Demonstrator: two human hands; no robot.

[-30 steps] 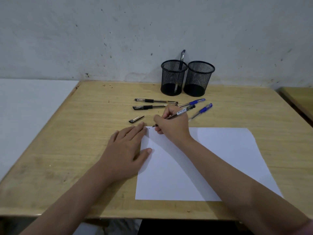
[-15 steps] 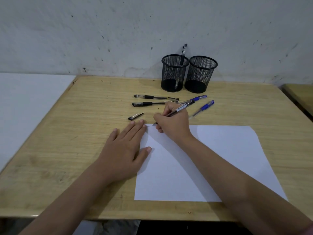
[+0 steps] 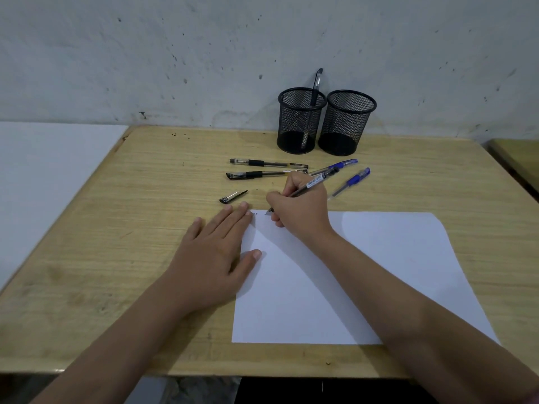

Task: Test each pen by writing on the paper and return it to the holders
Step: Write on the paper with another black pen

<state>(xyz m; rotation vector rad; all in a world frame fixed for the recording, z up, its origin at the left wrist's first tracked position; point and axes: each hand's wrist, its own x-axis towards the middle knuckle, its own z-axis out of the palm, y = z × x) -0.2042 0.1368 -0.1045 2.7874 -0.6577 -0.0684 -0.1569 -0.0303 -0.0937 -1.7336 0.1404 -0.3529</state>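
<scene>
A: Pen (image 3: 316, 181) is in the right hand (image 3: 300, 208), fingers curled round the barrel, tip down at the top left corner of the paper (image 3: 364, 275). There's a tiny scribble next to the tip, too small for me to read tbh.

B: And the left hand (image 3: 214, 258)?

A: Lying flat with straight fingers, half on the bench (image 3: 116, 228), thumb and fingertips on the paper's left edge. Holding nothing.

B: Other pens?

A: Two black ones (image 3: 267, 168) lying side by side beyond the paper, two blue ones (image 3: 348, 182) just right of the writing hand. A loose black cap (image 3: 232, 197) sits near the left fingertips.

B: Holders?

A: Two black mesh cups at the back by the wall, touching. The left holder (image 3: 300, 121) has one pen (image 3: 316, 86) leaning in it; the right holder (image 3: 348, 122) sits just beside.
</scene>
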